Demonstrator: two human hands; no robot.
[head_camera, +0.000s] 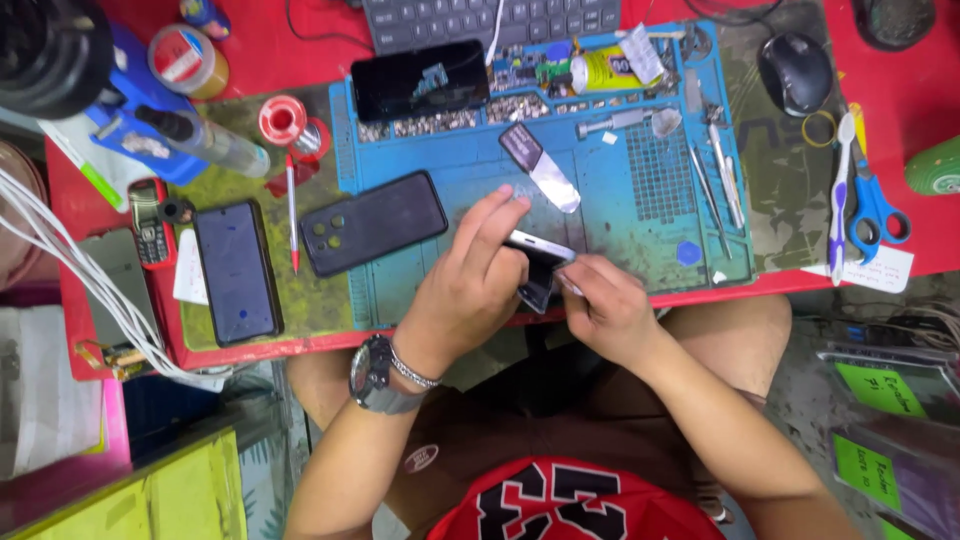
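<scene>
My left hand (470, 285), with a watch and bracelet on the wrist, grips a small white-edged phone (538, 262) at the front edge of the blue work mat (620, 215). My right hand (605, 305) pinches the same phone from the right side. A metal pry tool (540, 168) lies on the mat just beyond the hands. A black phone back cover (372, 222) rests left of my left hand.
A dark phone (237, 270) lies on the left. Another phone (420, 80) lies face up at the mat's top beside a keyboard (490, 20). Tweezers (722, 175), glue tube (610, 70), mouse (795, 72), scissors (875, 205), toothbrush (840, 195) and solder reel (285, 120) surround the mat.
</scene>
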